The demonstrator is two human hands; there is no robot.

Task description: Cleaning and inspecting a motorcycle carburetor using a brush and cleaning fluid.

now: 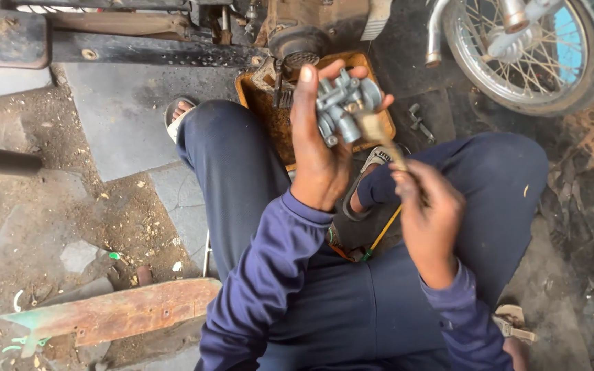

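**Grey carburettor brushed over an orange tray**

Just above the middle of the frame, the left hand [319, 148] holds a grey metal carburettor [342, 106], fingers wrapped around its far side and thumb against the near one. To its lower right, the right hand [429, 216] is closed around the handle of a small brush [379, 134], whose pale bristle end touches the carburettor's body. Behind both, at upper centre, an orange tray [372, 82] lies on the ground under an engine; it looks dirty, and its contents are mostly hidden. A spoked wheel [531, 48] fills the upper right corner.
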